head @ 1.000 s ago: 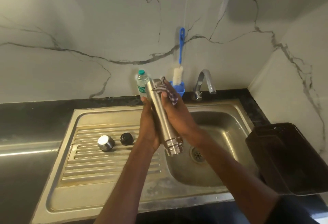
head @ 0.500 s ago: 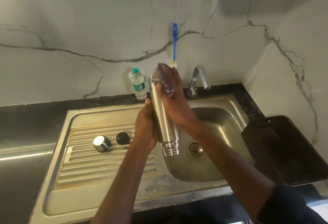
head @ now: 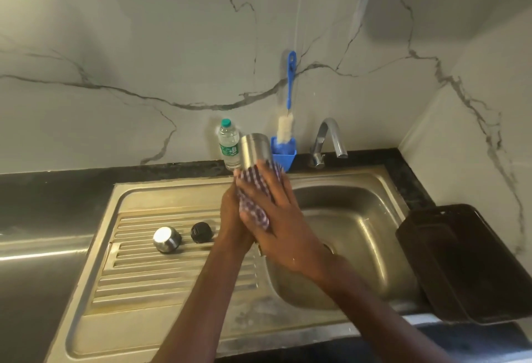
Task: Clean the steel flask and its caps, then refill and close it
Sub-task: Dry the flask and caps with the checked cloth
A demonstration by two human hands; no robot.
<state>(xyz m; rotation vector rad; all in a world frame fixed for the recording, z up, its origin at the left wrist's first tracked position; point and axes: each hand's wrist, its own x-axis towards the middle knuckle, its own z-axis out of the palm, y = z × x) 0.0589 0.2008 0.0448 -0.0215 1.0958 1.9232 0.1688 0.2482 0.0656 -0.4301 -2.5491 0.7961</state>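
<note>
I hold the steel flask [head: 255, 148] upside down over the sink, its flat base toward the wall. My left hand [head: 231, 218] grips its body from the left. My right hand [head: 276, 218] wraps a checked cloth [head: 254, 198] around the flask's middle; most of the body and the mouth end are hidden under hands and cloth. The steel outer cap [head: 166, 238] and the black inner cap [head: 201, 232] sit on the ribbed drainboard [head: 149, 276] to the left of my hands.
A small plastic water bottle [head: 229, 144] stands at the wall behind the flask. A blue bottle brush [head: 288, 109] stands in a blue holder [head: 283, 155] beside the tap [head: 328, 138]. The sink basin [head: 359, 224] lies on the right; a dark tray [head: 466, 262] sits at the far right.
My right hand with the cloth has slid from the flask's base end down to its middle, baring the base. The flask's threaded mouth end is now covered by my hands.
</note>
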